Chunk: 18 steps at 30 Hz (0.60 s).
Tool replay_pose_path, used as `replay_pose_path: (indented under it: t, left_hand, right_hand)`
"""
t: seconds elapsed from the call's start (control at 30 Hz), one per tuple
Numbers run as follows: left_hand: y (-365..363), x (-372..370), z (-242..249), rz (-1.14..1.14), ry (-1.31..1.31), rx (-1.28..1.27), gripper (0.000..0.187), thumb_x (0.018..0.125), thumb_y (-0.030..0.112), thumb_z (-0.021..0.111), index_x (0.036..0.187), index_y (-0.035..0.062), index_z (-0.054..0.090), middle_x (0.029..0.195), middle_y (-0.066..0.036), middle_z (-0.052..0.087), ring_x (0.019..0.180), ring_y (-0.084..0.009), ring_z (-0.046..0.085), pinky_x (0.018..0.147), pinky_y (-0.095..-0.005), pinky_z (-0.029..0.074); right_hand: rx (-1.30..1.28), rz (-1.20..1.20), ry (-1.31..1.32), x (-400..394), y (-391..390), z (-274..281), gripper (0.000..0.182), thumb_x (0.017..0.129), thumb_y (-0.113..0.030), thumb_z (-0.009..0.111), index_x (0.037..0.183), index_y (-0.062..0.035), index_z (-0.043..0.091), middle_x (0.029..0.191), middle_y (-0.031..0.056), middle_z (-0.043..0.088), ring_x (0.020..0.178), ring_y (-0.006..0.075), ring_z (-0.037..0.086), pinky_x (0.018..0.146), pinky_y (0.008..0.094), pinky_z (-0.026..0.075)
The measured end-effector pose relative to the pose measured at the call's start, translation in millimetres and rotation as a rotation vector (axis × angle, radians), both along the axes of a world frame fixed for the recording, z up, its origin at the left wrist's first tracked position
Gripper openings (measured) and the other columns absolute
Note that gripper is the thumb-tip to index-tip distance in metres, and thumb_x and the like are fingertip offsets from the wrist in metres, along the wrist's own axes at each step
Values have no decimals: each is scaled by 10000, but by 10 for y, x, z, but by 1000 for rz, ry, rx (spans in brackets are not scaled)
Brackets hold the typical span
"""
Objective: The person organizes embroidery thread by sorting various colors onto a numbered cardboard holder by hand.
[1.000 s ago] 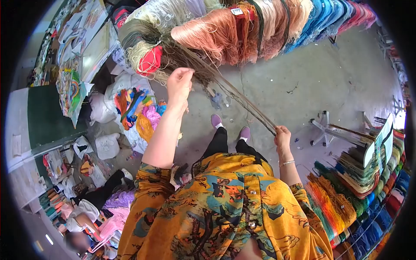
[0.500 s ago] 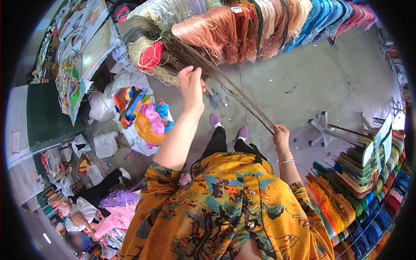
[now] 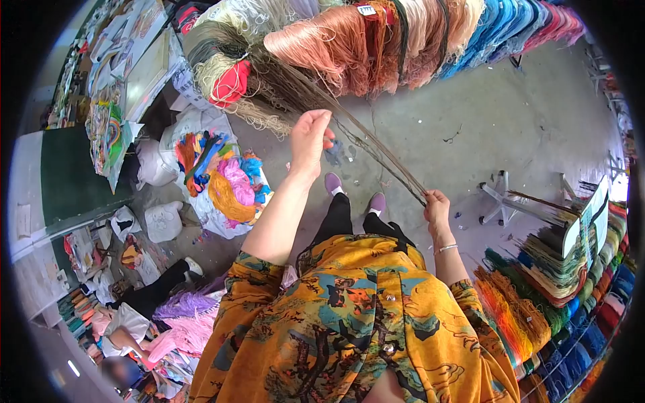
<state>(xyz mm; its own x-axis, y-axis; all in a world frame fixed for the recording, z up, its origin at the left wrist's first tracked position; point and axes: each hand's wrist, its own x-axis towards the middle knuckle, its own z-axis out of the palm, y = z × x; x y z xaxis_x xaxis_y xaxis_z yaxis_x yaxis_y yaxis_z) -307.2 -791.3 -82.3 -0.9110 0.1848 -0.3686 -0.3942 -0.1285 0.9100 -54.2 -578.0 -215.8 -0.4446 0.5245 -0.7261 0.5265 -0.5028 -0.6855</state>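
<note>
A long skein of brown thread (image 3: 383,153) stretches taut from the hanging bundles at the top down to my right hand (image 3: 437,209). The fingers of that hand are closed round its lower end. My left hand (image 3: 310,142) is raised beside the upper part of the skein, with thumb and fingers pinched together. Whether a strand lies between them is too small to make out. Above it hang dark brown and grey threads (image 3: 272,84), with a red cloth (image 3: 230,83) tied among the pale ones.
Peach and copper skeins (image 3: 322,50) and blue skeins (image 3: 497,33) hang along the top. Coloured yarn bundles (image 3: 232,188) lie on a white sheet at left. A wheeled chair base (image 3: 500,201) and yarn racks (image 3: 537,289) stand at right. Another person (image 3: 134,329) is at lower left.
My left hand has moved slightly right and down along the brown thread. The right hand keeps its hold in nearly the same place.
</note>
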Motion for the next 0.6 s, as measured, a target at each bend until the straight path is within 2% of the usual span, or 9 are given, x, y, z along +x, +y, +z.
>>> replay_pose_path:
  t: [0.07,0.13,0.2,0.27,0.4,0.5,0.6]
  left_hand:
    - [59,32,42,21,-43,51,124,899,168,665,948,54,654,705,31,578,547,-41,509,489,-200,408]
    - [85,11,-29,-68,15,90,133,901,176,669,958,59,645,713,27,587,561,-46,532,493,-199,421]
    - [89,-36,-115,-66,42,100,130,898,177,674,945,61,639,710,24,589,565,-50,541,491,-200,423]
    - [64,-58,-144,-98,16,69,96,910,180,658,944,97,622,850,18,633,593,-54,553,521,-206,431]
    - [-15,-24,-129,-63,-14,73,83,910,176,648,933,105,610,844,6,636,582,-56,542,514,-205,419]
    - [-135,-90,-202,64,-92,-56,48,899,144,597,918,105,579,826,-30,636,551,-69,523,462,-216,386]
    - [-320,-266,-370,117,17,-248,24,895,115,565,884,96,575,762,-36,636,513,-78,519,422,-209,354]
  right_hand:
    - [4,5,-8,-8,2,0,131,891,-83,508,846,-82,630,520,-60,407,379,58,315,353,236,226]
    - [9,8,-15,-16,0,0,134,890,-80,504,843,-83,630,518,-60,404,378,59,315,351,237,226]
    - [7,6,-14,-17,7,5,135,889,-78,503,838,-84,628,517,-61,399,377,60,314,350,237,228]
    - [11,6,-11,-13,13,11,136,888,-77,502,835,-84,627,518,-61,398,379,59,317,351,236,230]
    - [8,5,8,-27,19,36,140,887,-74,498,840,-81,630,525,-59,408,388,56,319,357,234,233]
    - [26,24,29,-90,5,78,142,888,-72,501,866,-77,642,547,-61,442,410,48,327,374,230,247]
    - [86,117,114,-263,-88,121,144,887,-68,509,894,-77,652,574,-66,475,435,37,344,394,224,263]
